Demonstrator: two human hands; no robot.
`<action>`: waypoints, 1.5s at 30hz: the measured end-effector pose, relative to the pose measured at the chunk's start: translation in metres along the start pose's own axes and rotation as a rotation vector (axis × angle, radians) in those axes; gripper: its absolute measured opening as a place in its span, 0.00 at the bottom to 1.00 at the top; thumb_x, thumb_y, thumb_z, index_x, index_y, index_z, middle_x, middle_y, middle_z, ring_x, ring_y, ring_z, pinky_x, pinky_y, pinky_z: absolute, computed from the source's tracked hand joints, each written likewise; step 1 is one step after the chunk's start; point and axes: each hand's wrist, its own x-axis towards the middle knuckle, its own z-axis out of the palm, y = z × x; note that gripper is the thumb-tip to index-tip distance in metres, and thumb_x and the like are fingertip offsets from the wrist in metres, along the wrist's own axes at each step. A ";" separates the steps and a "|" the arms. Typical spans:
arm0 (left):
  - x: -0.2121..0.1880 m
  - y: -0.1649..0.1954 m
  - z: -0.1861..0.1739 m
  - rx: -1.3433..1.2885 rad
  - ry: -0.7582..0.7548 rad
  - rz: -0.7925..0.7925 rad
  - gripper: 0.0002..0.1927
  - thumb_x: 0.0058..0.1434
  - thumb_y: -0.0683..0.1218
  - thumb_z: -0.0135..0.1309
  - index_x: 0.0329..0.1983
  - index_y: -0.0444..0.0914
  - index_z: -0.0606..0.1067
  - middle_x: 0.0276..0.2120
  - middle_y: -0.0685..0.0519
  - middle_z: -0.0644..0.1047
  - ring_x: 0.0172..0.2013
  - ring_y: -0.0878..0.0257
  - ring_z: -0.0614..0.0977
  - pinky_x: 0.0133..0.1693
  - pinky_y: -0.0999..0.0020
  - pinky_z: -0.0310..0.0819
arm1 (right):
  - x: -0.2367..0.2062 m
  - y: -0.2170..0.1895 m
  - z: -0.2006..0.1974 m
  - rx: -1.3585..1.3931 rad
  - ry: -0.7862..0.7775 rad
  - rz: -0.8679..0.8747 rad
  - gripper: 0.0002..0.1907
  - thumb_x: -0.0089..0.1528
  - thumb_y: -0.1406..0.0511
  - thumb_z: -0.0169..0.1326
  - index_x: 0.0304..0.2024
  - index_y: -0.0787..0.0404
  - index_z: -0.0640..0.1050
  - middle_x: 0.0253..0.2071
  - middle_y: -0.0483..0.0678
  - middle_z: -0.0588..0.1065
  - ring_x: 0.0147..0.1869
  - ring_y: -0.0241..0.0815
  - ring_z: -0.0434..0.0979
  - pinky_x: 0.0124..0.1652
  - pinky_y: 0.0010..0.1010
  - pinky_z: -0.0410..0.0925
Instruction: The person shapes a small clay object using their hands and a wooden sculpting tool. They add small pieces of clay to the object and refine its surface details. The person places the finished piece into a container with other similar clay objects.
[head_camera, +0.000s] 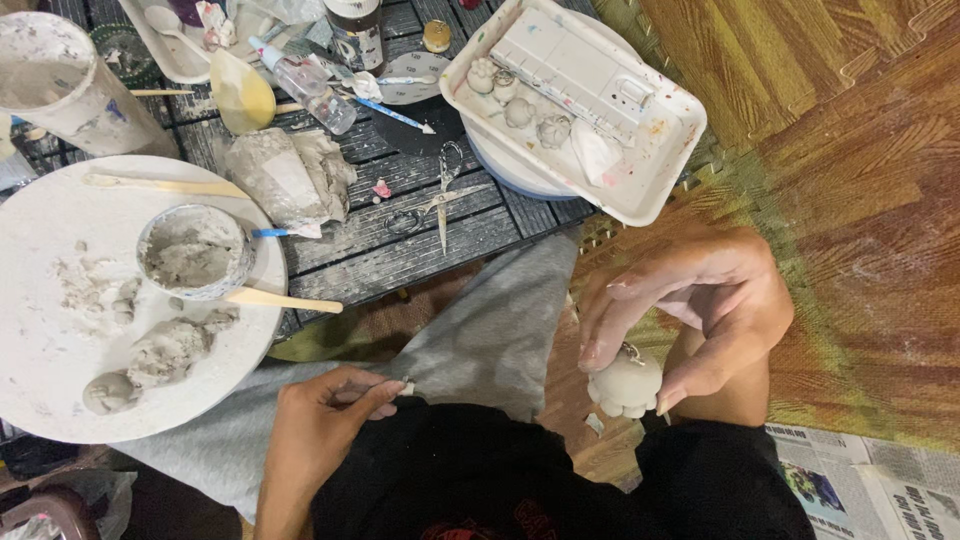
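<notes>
Clay figure (626, 385) – small, pale, lumpy, w/ a metal loop on top – sits in the right hand (690, 310), over the lap. I'd judge it light but fragile, maybe soft yet, so grip the round body, not the loop or feet. Fingers (610, 320) curl loosely round its top, thumb at the side – half closed. Left hand (325, 415) pinches a thin tool. Round board (40, 240) w/ a clay cup lies well apart.
</notes>
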 end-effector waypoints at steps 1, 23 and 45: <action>0.000 -0.001 0.000 -0.003 -0.002 -0.007 0.09 0.54 0.44 0.66 0.35 0.33 0.85 0.27 0.47 0.88 0.27 0.64 0.90 0.30 0.73 0.83 | 0.000 -0.001 0.001 -0.003 0.010 0.002 0.39 0.57 0.73 0.71 0.68 0.73 0.69 0.48 0.69 0.81 0.51 0.59 0.85 0.53 0.57 0.75; 0.003 -0.004 0.002 0.002 -0.005 0.005 0.09 0.55 0.44 0.65 0.35 0.33 0.85 0.26 0.48 0.88 0.27 0.64 0.90 0.30 0.74 0.82 | 0.010 -0.016 0.029 -0.523 0.199 0.130 0.40 0.53 0.74 0.71 0.66 0.72 0.68 0.57 0.61 0.78 0.62 0.52 0.83 0.65 0.47 0.74; 0.001 -0.018 -0.003 -0.033 -0.001 0.051 0.10 0.56 0.44 0.64 0.37 0.32 0.83 0.28 0.48 0.87 0.28 0.64 0.90 0.30 0.73 0.83 | 0.007 -0.008 0.022 -0.372 0.173 0.082 0.39 0.56 0.72 0.70 0.66 0.72 0.69 0.53 0.63 0.80 0.56 0.51 0.86 0.54 0.43 0.80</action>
